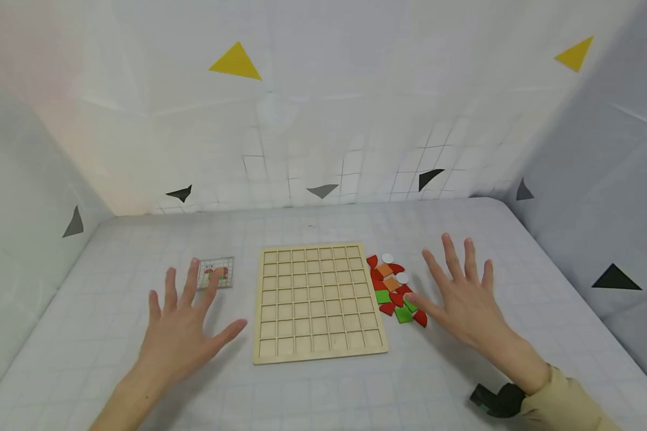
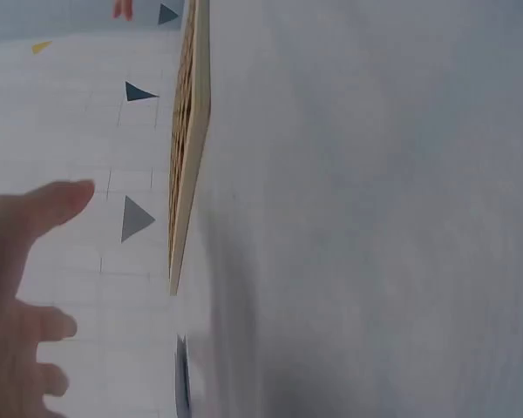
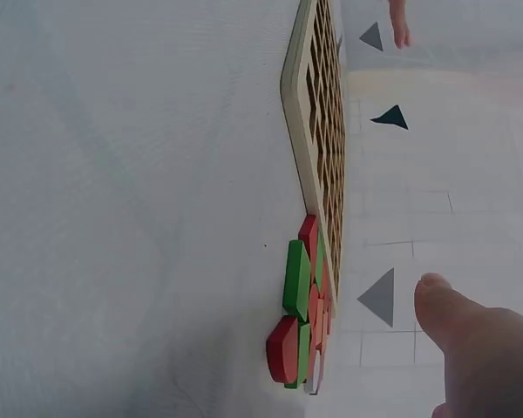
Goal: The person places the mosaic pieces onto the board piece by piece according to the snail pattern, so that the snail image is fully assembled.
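A pale wooden grid board [image 1: 319, 302] with square compartments lies flat at the middle of the table. My left hand [image 1: 180, 335] hovers to the left of it with fingers spread, holding nothing. Its index fingertip overlaps a small pattern card [image 1: 225, 263] in the head view. On the board's other side my right hand [image 1: 466, 299] hangs with fingers apart, holding nothing, near a cluster of loose flat pieces. Among these are a green square [image 1: 404, 315], an orange square [image 1: 390, 284], a white disc [image 1: 387, 258] and several red quarter-round pieces [image 1: 420, 318].
White sheeting [image 1: 323, 120] with yellow, black and grey triangles rises behind and beside the table [image 1: 323, 398]. A black wrist strap or device [image 1: 498, 400] is at the right sleeve's cuff.
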`<state>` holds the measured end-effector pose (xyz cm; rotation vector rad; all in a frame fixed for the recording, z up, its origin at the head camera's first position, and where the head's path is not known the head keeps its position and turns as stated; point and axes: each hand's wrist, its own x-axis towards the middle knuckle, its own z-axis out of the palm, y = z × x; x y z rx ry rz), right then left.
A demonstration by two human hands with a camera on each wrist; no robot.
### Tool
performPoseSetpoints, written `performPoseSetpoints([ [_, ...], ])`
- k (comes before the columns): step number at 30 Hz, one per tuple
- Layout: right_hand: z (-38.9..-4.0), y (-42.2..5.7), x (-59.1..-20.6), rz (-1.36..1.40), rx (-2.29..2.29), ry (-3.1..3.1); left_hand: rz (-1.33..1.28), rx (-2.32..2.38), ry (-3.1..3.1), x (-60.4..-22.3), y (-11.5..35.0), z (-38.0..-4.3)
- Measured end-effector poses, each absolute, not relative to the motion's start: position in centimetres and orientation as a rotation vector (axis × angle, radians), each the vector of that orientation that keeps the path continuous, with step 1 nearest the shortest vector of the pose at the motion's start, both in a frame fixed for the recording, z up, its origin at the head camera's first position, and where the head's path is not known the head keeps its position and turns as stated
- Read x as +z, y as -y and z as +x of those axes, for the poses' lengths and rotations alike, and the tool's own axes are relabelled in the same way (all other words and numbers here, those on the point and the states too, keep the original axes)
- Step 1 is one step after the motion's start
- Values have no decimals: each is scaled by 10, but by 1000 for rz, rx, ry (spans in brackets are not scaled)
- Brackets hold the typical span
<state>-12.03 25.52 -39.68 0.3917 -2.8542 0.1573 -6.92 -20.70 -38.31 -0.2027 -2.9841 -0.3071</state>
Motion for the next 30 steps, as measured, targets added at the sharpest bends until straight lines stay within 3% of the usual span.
performPoseSetpoints([
  [13, -128, -248, -408, 534, 374, 2765, -408, -1007, 3163, -399, 181, -65],
  [30, -161, -254, -425, 519, 793, 2682, -459, -1112, 3123, -410, 175, -69],
])
